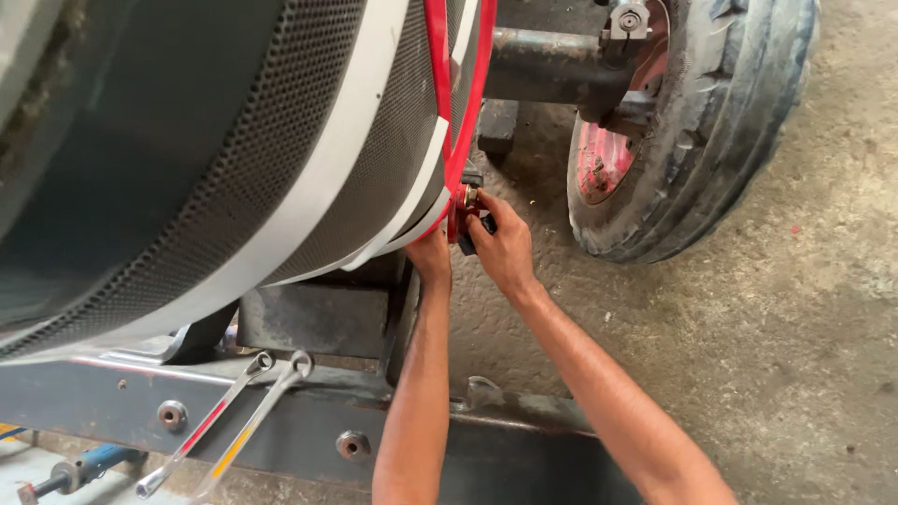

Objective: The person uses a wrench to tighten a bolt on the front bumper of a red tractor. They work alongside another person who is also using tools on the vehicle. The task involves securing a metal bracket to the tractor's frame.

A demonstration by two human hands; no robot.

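Both my hands meet at the lower corner of a red frame [460, 140] that edges a black perforated grille [243, 159] on a vehicle's front. My right hand [503, 245] grips a small brass-coloured fastener and dark part [470, 198] at the red corner bracket. My left hand [432, 254] reaches up beside it under the grille's white trim [327, 168], with its fingers hidden behind the bracket.
Two combination wrenches [220, 421] lie on the grey steel bumper beam [112, 402] at lower left. A worn front tyre [697, 122] on a red rim and an axle [538, 61] stand at upper right. Concrete floor [795, 327] spreads to the right.
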